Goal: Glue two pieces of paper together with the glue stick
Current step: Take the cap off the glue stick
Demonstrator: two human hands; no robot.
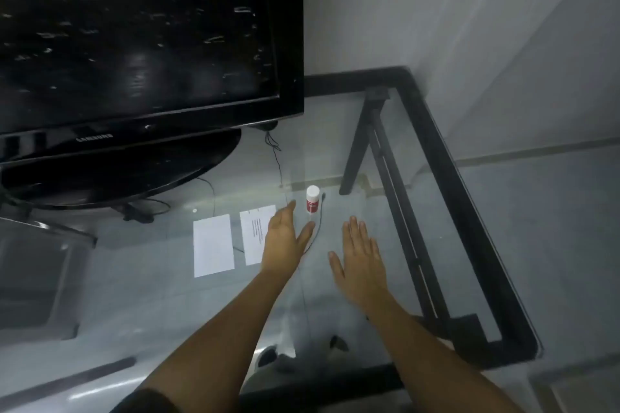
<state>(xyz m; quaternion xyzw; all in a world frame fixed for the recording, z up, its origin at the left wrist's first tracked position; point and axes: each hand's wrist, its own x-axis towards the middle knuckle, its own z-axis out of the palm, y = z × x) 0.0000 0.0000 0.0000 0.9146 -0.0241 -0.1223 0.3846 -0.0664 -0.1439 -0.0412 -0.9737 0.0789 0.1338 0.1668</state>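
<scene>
A glue stick (312,199) with a white cap and red label stands upright on the glass table. Two white paper pieces lie to its left: a blank one (213,245) and one with printed lines (255,232), side by side and apart. My left hand (285,238) is open, fingers spread, over the right edge of the printed paper, its fingertips just short of the glue stick. My right hand (362,261) is open and flat, palm down, to the right of the left hand, holding nothing.
A large black TV (141,43) on a round black base (117,174) fills the back left. Thin black cables (317,228) run across the glass by the glue stick. The table's black frame (446,184) marks the right and near edges. Floor shows through the glass.
</scene>
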